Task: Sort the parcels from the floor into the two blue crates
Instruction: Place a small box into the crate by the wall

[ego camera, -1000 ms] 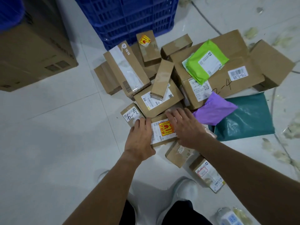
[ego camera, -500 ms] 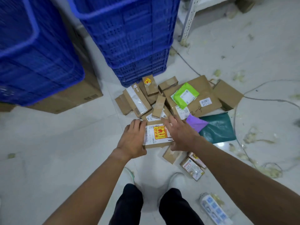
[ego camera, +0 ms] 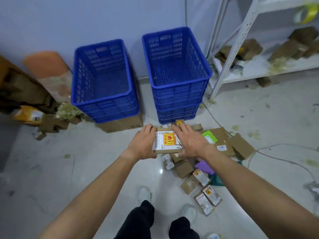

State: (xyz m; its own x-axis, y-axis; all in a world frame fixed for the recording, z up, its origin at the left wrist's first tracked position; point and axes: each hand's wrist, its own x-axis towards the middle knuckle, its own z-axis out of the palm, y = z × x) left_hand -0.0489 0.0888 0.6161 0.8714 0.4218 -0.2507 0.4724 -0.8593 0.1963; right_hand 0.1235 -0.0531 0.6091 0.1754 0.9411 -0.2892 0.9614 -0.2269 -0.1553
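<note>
Jointly, left hand point(ego camera: 144, 144), right hand point(ego camera: 190, 144) grip 1 parcel point(ego camera: 166, 142).

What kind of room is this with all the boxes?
Probably a parcel sorting or storage room: labelled cardboard parcels heaped on the floor, two blue crates, and a metal shelf rack holding more boxes.

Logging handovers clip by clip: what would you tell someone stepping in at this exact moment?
Left hand and right hand: together they hold one labelled box by its sides, in front of the crates.
Left crate and right crate: both look empty.
Done: one box picked up, nothing sorted yet.
Left: put this box in a crate, then sort the pile of parcels on the floor to the right.
</note>
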